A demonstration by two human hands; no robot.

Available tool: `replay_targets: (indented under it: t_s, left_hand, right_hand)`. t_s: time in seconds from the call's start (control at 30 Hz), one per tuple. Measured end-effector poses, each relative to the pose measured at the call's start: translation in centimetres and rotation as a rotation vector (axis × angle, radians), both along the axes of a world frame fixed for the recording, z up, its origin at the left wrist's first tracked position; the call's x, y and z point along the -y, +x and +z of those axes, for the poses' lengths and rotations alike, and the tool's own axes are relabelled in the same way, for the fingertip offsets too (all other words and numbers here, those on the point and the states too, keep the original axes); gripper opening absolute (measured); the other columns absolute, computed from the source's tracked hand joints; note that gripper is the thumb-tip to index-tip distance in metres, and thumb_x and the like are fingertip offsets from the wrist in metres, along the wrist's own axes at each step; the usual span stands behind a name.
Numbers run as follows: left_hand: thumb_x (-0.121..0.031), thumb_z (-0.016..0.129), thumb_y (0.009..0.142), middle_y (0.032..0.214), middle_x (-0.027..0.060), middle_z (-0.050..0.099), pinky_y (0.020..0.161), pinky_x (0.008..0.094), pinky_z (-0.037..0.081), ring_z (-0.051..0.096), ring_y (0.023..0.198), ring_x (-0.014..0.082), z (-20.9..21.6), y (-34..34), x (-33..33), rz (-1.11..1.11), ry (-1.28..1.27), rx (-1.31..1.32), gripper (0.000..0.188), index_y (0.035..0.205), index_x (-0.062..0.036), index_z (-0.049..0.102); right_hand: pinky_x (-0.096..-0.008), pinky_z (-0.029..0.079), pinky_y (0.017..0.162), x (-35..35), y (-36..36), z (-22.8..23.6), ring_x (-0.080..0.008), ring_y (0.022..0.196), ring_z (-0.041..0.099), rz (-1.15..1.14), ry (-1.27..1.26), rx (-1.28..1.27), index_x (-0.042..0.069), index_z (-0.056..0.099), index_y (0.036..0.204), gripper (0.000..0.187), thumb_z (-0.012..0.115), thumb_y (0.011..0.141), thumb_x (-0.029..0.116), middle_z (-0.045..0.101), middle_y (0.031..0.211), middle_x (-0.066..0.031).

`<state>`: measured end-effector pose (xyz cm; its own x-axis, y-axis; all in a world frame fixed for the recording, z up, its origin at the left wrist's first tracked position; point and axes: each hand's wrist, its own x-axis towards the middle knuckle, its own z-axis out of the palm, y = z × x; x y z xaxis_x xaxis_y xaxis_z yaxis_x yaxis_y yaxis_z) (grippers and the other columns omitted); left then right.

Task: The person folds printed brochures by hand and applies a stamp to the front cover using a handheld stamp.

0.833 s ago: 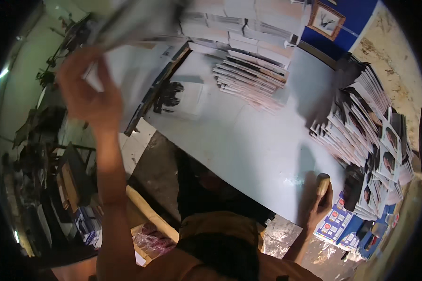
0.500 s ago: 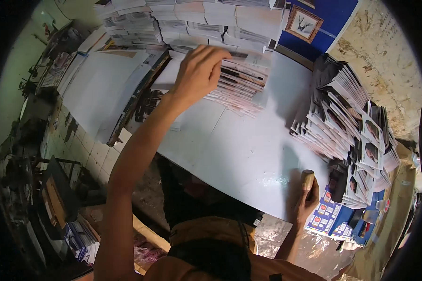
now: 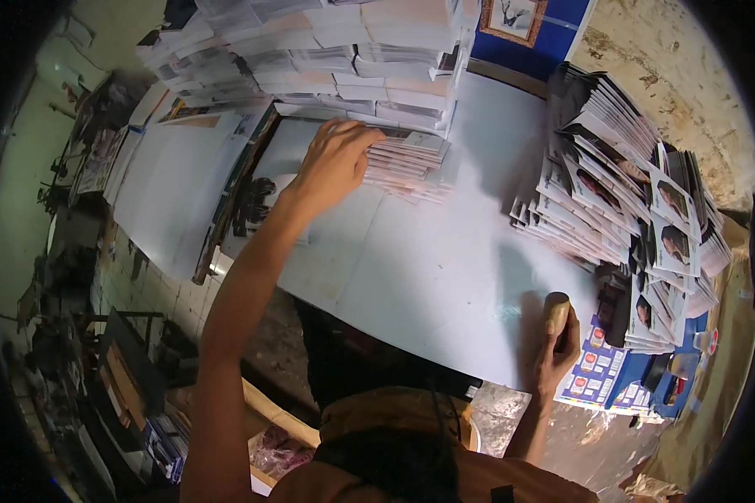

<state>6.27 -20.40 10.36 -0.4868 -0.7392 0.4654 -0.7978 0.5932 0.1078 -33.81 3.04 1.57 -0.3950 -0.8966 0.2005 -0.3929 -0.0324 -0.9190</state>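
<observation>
My left hand point(image 3: 335, 159) reaches over the table with bent fingers closed at the left end of a fanned stack of folded printed sheets point(image 3: 411, 168). How many sheets its fingertips grip is hidden. Near the table's front right edge, my right hand point(image 3: 558, 356) is wrapped round a short, tan, rounded block point(image 3: 557, 312) with a dark flat end, held upright. A dark printed picture sheet point(image 3: 256, 205) lies to the left of my left hand.
Tall bundles of paper point(image 3: 327, 54) rise along the back. Large piles of folded booklets point(image 3: 587, 193) lean at the right, above a blue printed sheet point(image 3: 591, 373). At left, big white sheets point(image 3: 176, 184) rest on a board. The white tabletop point(image 3: 403, 268) stretches between.
My left hand has come down from above the stack to its left end, fingers now curled there. The right hand keeps hold of the tan block. The whole view has shifted slightly.
</observation>
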Motion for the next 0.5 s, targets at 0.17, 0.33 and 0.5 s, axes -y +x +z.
replay_targets:
  t_s: [0.17,0.33,0.5]
  left_hand:
    - [0.002,0.056,0.087,0.138,0.0149,0.057,0.112,0.0461,0.037,0.052,0.13,0.0313,1.7,1.0,-1.6,0.057,0.003,-0.115,0.048,0.134,-0.0064,0.057]
    - [-0.016,0.069,0.088,0.14,0.0178,0.054,0.111,0.0481,0.037,0.045,0.134,0.0389,0.8,9.1,-5.7,0.175,0.092,-0.151,0.057,0.141,-0.0054,0.05]
    - [-0.024,0.077,0.083,0.145,0.0159,0.052,0.118,0.0541,0.026,0.035,0.144,0.0365,-5.1,13.7,-13.3,0.359,0.198,0.164,0.066,0.142,-0.0081,0.051]
  right_hand:
    - [-0.0405,0.042,0.105,-1.5,-1.6,-4.3,-0.0298,0.123,0.053,-0.151,-0.328,0.048,0.0,0.032,0.141,0.059,0.065,0.093,0.007,0.05,0.133,-0.0209]
    - [-0.0455,0.043,0.108,-1.4,-1.8,-4.5,-0.031,0.129,0.049,-0.148,-0.492,-0.039,0.0,0.03,0.143,0.067,0.071,0.09,0.007,0.045,0.139,-0.0214]
    - [-0.0473,0.04,0.111,-0.9,-1.1,-3.3,-0.0323,0.133,0.044,-0.178,-0.383,-0.136,-0.001,0.025,0.15,0.079,0.074,0.089,0.009,0.038,0.147,-0.022]
